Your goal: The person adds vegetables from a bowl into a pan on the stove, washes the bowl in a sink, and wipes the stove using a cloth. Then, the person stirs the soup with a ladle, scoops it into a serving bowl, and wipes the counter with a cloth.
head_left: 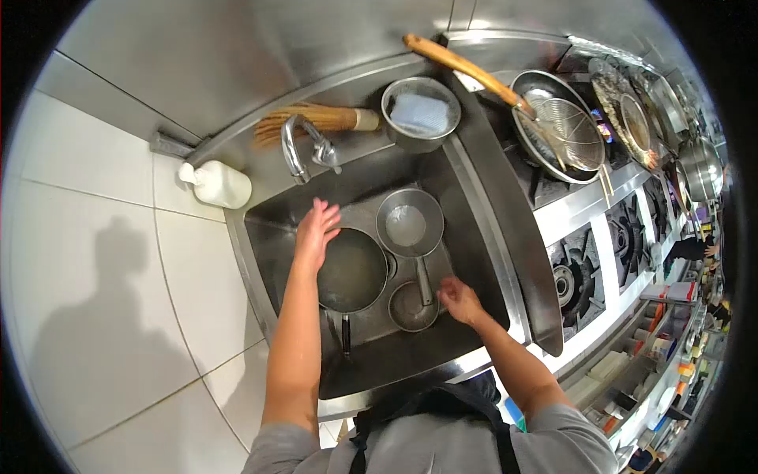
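Observation:
My left hand (315,231) is open over the sink (379,359), fingers stretched toward the faucet (296,150). Beneath it lies a dark frying pan (352,272) with a black handle, its inside looking wet. Beside that pan sits a metal saucepan (410,223) holding a little cloudy liquid. Its handle reaches across a smaller round metal pan (412,310). Close to the end of that handle, my right hand (461,301) hovers with loosely bent fingers and nothing visible in it.
A bamboo brush (316,118) lies behind the faucet. A metal pot (421,130) with a blue cloth (420,114) stands on the back ledge. At left is a white pump bottle (221,184). To the right, a wok (557,126) with a wooden-handled strainer (564,134) rests by gas burners (572,280).

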Demonstrator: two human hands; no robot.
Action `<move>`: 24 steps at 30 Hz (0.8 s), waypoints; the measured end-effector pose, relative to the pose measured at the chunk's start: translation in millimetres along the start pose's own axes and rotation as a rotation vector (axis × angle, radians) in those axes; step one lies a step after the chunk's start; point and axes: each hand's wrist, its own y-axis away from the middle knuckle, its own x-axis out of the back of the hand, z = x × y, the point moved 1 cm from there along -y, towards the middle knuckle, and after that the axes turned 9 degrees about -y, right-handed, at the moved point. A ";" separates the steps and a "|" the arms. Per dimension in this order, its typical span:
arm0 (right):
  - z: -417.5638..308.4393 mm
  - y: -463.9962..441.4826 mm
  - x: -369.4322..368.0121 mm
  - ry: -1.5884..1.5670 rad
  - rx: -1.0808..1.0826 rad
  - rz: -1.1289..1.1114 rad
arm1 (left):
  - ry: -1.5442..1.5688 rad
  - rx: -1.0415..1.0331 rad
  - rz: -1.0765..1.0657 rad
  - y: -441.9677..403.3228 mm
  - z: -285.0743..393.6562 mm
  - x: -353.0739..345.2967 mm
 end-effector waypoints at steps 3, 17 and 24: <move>-3.2 34.3 7.2 -0.058 0.141 0.021 | 0.498 0.111 -0.152 -43.0 37.6 -29.4; 24.9 177.8 14.5 -0.346 0.204 0.164 | -0.332 -0.291 -0.238 64.1 164.1 -96.2; 106.0 302.4 20.6 -0.657 0.073 0.503 | -0.233 -0.276 -0.338 51.6 148.7 -84.3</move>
